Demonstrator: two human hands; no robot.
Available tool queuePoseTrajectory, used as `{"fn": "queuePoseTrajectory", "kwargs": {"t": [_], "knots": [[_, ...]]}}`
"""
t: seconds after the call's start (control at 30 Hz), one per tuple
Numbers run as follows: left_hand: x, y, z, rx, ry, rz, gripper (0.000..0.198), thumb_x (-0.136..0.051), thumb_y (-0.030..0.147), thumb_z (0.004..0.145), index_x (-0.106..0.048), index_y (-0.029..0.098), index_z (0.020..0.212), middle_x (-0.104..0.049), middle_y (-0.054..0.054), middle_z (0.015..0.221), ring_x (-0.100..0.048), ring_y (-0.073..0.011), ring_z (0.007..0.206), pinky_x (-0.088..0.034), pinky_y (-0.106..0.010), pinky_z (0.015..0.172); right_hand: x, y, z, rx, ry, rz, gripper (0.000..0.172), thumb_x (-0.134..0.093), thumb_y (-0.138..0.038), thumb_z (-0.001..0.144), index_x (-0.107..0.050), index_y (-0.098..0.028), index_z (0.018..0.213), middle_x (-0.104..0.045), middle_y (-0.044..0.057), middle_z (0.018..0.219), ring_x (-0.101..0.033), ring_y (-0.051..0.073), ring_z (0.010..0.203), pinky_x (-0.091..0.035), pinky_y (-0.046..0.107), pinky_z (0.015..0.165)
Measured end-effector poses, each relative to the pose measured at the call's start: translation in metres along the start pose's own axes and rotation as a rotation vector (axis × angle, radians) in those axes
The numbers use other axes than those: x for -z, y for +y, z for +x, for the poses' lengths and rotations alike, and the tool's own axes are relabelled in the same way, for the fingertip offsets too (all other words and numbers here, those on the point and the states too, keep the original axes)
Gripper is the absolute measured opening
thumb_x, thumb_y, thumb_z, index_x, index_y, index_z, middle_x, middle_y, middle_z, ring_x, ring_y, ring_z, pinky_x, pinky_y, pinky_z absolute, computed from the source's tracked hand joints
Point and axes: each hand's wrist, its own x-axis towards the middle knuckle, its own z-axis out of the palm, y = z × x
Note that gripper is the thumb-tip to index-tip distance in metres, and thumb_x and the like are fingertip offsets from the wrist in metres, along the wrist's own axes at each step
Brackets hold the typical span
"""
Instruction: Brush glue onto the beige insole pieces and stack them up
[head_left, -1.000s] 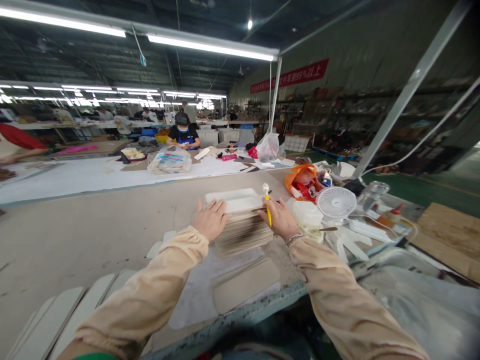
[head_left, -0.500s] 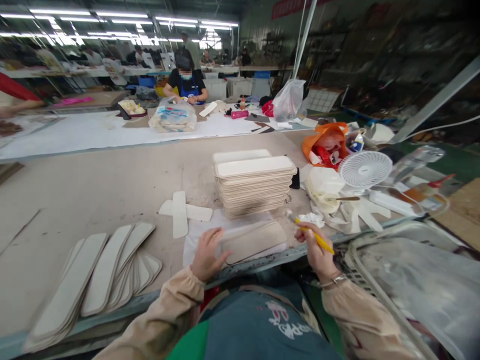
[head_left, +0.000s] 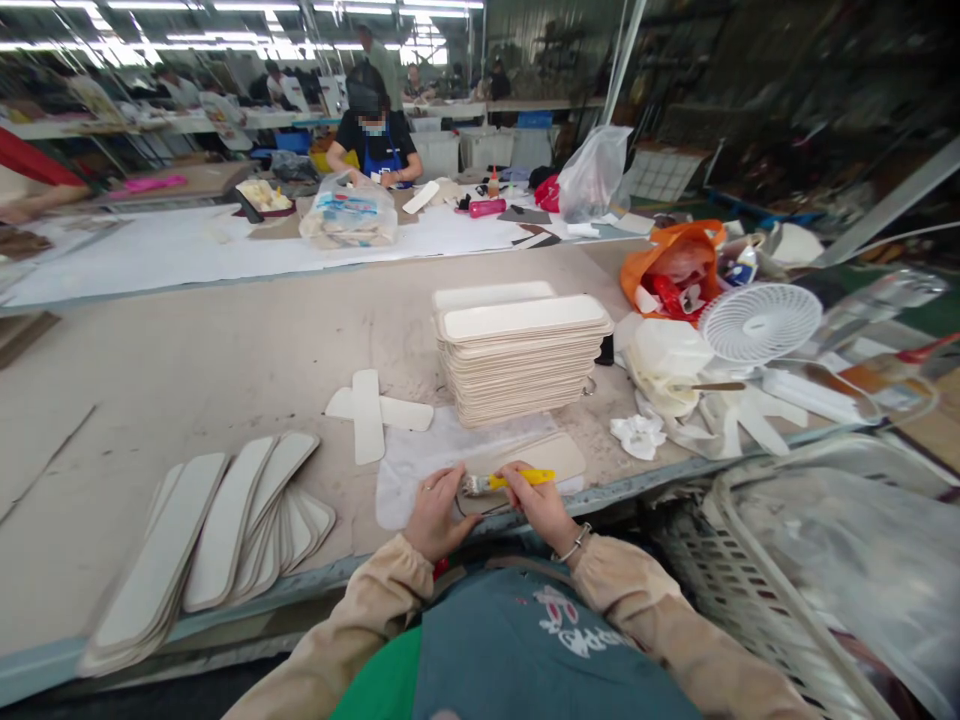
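Note:
My right hand (head_left: 541, 507) is closed round a yellow-handled brush (head_left: 506, 481), whose bristles point left over a flat beige insole-shaped piece (head_left: 551, 456) at the table's near edge. My left hand (head_left: 436, 511) rests on the left end of that piece, fingers curled on it. The piece lies on a white sheet (head_left: 435, 455). Just behind stands a tall stack of the same beige pieces (head_left: 517, 355).
Fanned beige pieces (head_left: 217, 520) lie at the near left, two crossed ones (head_left: 371, 415) beside the sheet. A small white fan (head_left: 757, 322), orange bag (head_left: 667, 262), white rags and glue bottles crowd the right. A mesh basket (head_left: 757, 560) sits below right. A person works at the far table.
My right hand swung the brush from the right in over the near piece, now lying level. One second ago both hands were on the stack; the view has tilted down.

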Motion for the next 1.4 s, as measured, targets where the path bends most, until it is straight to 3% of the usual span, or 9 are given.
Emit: {"fn": "queuePoseTrajectory", "kwargs": {"t": [0.2,0.53,0.67,0.83,0.93,1.0,1.17,1.3,1.4], "knots": [[0.001,0.002,0.000,0.012,-0.007,0.023,0.079,-0.067,0.043,0.074,-0.036,0.018,0.141,-0.059,-0.015,0.127,-0.050,-0.0320,0.121,-0.037,-0.050,0.103,0.011,0.008,0.008,-0.001,0.076,-0.108,0.030,-0.052,-0.049,0.085,-0.060,-0.021,0.079,-0.047,-0.006,0.049,-0.041,0.012,0.045,-0.034,0.025,0.047],[-0.006,-0.007,-0.001,-0.084,0.049,0.117,0.075,-0.065,0.040,0.077,-0.032,0.020,0.141,-0.059,-0.013,0.127,-0.051,-0.0310,0.117,-0.040,-0.049,0.098,0.110,-0.015,0.008,0.058,0.397,-0.504,0.033,-0.050,-0.048,0.085,-0.062,-0.019,0.079,-0.051,-0.004,0.048,-0.052,0.015,0.048,-0.040,0.026,0.053],[-0.007,-0.008,-0.002,-0.105,0.073,0.131,0.076,-0.066,0.040,0.077,-0.032,0.020,0.142,-0.059,-0.013,0.126,-0.051,-0.0313,0.116,-0.040,-0.048,0.097,0.126,-0.025,-0.001,0.224,0.460,-0.773,0.034,-0.046,-0.046,0.090,-0.065,-0.018,0.087,-0.061,0.001,0.060,-0.059,0.017,0.056,-0.044,0.027,0.058],[-0.008,-0.008,-0.002,-0.107,0.080,0.138,0.076,-0.064,0.041,0.078,-0.031,0.019,0.142,-0.059,-0.014,0.125,-0.052,-0.0314,0.117,-0.040,-0.048,0.097,0.101,-0.020,-0.020,0.498,0.371,-1.192,0.028,-0.044,-0.033,0.094,-0.065,-0.014,0.092,-0.068,0.008,0.072,-0.063,0.018,0.064,-0.043,0.026,0.060],[-0.008,-0.008,-0.002,-0.116,0.083,0.142,0.078,-0.065,0.041,0.077,-0.030,0.018,0.143,-0.059,-0.015,0.125,-0.053,-0.0316,0.115,-0.041,-0.048,0.097,0.068,-0.013,-0.032,0.551,0.217,-1.390,0.027,-0.043,-0.025,0.094,-0.065,-0.014,0.083,-0.062,0.007,0.062,-0.059,0.016,0.057,-0.039,0.025,0.056],[-0.009,-0.009,-0.001,-0.127,0.088,0.145,0.080,-0.066,0.041,0.077,-0.029,0.018,0.143,-0.059,-0.015,0.124,-0.054,-0.0315,0.114,-0.041,-0.048,0.096,0.044,-0.012,-0.038,0.556,0.087,-1.372,0.026,-0.043,-0.022,0.094,-0.063,-0.015,0.080,-0.061,0.006,0.062,-0.059,0.016,0.059,-0.039,0.025,0.057],[-0.010,-0.009,-0.001,-0.139,0.112,0.132,0.083,-0.065,0.043,0.078,-0.024,0.017,0.145,-0.060,-0.016,0.124,-0.055,-0.0313,0.112,-0.042,-0.048,0.094,0.000,-0.019,-0.035,0.427,-0.067,-0.846,0.024,-0.042,-0.027,0.095,-0.063,-0.018,0.089,-0.066,0.004,0.075,-0.062,0.014,0.069,-0.044,0.023,0.068],[-0.009,-0.008,-0.002,-0.137,0.104,0.111,0.087,-0.066,0.044,0.076,-0.022,0.017,0.146,-0.061,-0.016,0.122,-0.056,-0.0313,0.112,-0.042,-0.048,0.094,-0.013,-0.011,-0.021,0.134,0.008,-0.333,0.027,-0.045,-0.038,0.091,-0.062,-0.019,0.081,-0.055,-0.003,0.055,-0.053,0.012,0.052,-0.043,0.022,0.057],[-0.008,-0.007,-0.002,-0.124,0.078,0.113,0.089,-0.068,0.043,0.074,-0.021,0.016,0.145,-0.060,-0.017,0.124,-0.056,-0.0315,0.112,-0.041,-0.048,0.095,-0.003,0.000,-0.013,0.020,0.089,-0.188,0.028,-0.049,-0.043,0.087,-0.060,-0.019,0.077,-0.046,-0.007,0.045,-0.045,0.011,0.043,-0.040,0.023,0.050]]}}
